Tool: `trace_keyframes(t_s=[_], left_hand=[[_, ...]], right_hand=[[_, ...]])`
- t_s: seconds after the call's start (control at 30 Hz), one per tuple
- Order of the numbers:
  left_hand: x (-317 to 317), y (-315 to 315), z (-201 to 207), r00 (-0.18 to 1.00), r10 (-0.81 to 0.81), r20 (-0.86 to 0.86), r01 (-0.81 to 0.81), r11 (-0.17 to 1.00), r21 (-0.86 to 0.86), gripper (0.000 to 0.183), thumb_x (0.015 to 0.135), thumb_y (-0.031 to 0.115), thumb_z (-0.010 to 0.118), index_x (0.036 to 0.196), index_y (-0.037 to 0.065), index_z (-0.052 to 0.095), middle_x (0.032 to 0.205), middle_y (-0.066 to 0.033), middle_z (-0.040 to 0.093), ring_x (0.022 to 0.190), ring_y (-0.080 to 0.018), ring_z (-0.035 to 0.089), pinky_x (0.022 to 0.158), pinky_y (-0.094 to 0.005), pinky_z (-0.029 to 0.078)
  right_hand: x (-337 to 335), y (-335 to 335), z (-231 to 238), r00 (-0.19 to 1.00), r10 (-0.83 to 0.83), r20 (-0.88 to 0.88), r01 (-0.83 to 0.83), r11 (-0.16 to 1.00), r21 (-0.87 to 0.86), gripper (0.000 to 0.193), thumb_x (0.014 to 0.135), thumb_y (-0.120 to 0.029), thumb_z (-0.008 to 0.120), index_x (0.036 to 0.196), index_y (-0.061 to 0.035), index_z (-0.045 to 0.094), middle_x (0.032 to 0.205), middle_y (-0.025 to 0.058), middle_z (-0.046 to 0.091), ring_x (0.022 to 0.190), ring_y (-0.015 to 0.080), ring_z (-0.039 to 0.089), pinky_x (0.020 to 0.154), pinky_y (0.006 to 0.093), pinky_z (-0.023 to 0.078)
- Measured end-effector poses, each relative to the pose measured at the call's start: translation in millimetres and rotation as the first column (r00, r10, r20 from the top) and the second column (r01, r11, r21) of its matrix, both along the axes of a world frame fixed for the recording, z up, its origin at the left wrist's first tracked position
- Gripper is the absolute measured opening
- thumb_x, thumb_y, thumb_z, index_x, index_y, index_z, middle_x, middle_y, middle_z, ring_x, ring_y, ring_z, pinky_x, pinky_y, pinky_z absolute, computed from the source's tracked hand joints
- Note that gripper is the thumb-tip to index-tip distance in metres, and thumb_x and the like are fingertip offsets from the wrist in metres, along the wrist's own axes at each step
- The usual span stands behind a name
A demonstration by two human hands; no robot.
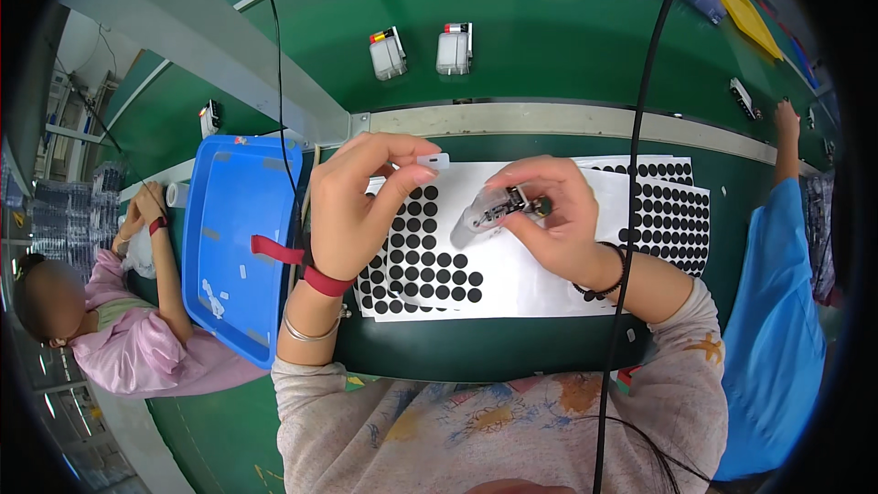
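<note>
Between the thumb and forefinger of my left hand is a small whitish rectangular tab with a dark slot in it. My right hand is closed around a clear plastic device with dark inner parts, tilted with its clear end toward the left. Both hands are raised over white sheets that carry rows of round black stickers. The fingers partly cover the device. A red strap circles my left wrist, and a dark beaded bracelet is on my right.
A blue tray with small white pieces stands left. Two clear-cased devices sit on the green surface beyond a pale rail. A black cable hangs at right. Co-workers sit at both sides; a yellow tray lies far right.
</note>
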State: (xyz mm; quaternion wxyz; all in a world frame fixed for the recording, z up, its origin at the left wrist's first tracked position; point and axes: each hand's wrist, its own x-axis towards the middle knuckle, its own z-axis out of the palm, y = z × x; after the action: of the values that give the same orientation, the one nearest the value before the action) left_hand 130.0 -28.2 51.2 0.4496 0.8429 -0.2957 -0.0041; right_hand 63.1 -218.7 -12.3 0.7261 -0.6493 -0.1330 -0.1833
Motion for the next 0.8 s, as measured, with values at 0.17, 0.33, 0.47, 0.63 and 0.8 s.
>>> trace_keyframes(t_s=[0.17, 0.33, 0.47, 0.63, 0.8], left_hand=[[2, 0, -2, 0.997, -0.074, -0.012, 0.073, 0.995, -0.074, 0.012, 0.080, 0.001, 0.059, 0.092, -0.002, 0.062, 0.081, -0.0050, 0.062, 0.078, -0.0115, 0.059, 0.064, -0.0214, 0.046], [-2, -6, -6, 0.902, -0.133, -0.412, -0.052, 0.911, -0.408, 0.014, 0.083, 0.004, 0.058, 0.096, 0.000, 0.060, 0.086, -0.0046, 0.063, 0.072, -0.0107, 0.058, 0.062, -0.0205, 0.046], [3, -3, -13, 0.925, -0.162, -0.343, 0.000, 0.904, -0.427, 0.016, 0.084, 0.003, 0.057, 0.099, 0.000, 0.058, 0.094, -0.0053, 0.059, 0.081, -0.0098, 0.056, 0.064, -0.0207, 0.047], [4, -5, -14, 0.946, -0.176, -0.274, 0.034, 0.891, -0.453, 0.015, 0.081, 0.000, 0.057, 0.096, 0.000, 0.056, 0.092, -0.0050, 0.055, 0.084, -0.0115, 0.054, 0.067, -0.0249, 0.047], [-1, -3, -10, 1.000, 0.000, -0.014, -0.002, 0.987, -0.163, 0.013, 0.078, -0.001, 0.062, 0.091, -0.002, 0.061, 0.090, -0.0070, 0.060, 0.081, -0.0121, 0.055, 0.071, -0.0245, 0.045]], right_hand=[[9, -9, 10, 0.956, -0.006, 0.293, 0.137, 0.893, -0.429, 0.032, 0.063, -0.001, 0.072, 0.092, -0.0033, 0.059, 0.087, 0.0089, 0.063, 0.072, 0.0215, 0.060, 0.061, 0.0285, 0.049], [11, -3, 4, 0.933, 0.034, 0.359, 0.153, 0.865, -0.479, 0.032, 0.061, -0.019, 0.076, 0.086, -0.0039, 0.062, 0.077, 0.0052, 0.063, 0.065, 0.0208, 0.057, 0.055, 0.0299, 0.046], [11, -8, 8, 0.979, 0.013, 0.201, 0.097, 0.844, -0.527, 0.033, 0.063, -0.020, 0.075, 0.088, -0.0045, 0.062, 0.074, 0.0064, 0.061, 0.065, 0.0213, 0.057, 0.055, 0.0310, 0.046], [14, -3, 2, 0.970, -0.015, 0.241, 0.150, 0.821, -0.551, 0.038, 0.068, -0.022, 0.072, 0.099, -0.0050, 0.058, 0.080, 0.0083, 0.060, 0.069, 0.0242, 0.058, 0.057, 0.0329, 0.047], [9, -3, 4, 0.992, 0.030, 0.125, 0.059, 0.756, -0.652, 0.046, 0.071, -0.022, 0.069, 0.109, -0.0056, 0.051, 0.086, 0.0090, 0.057, 0.071, 0.0265, 0.058, 0.060, 0.0341, 0.048]])
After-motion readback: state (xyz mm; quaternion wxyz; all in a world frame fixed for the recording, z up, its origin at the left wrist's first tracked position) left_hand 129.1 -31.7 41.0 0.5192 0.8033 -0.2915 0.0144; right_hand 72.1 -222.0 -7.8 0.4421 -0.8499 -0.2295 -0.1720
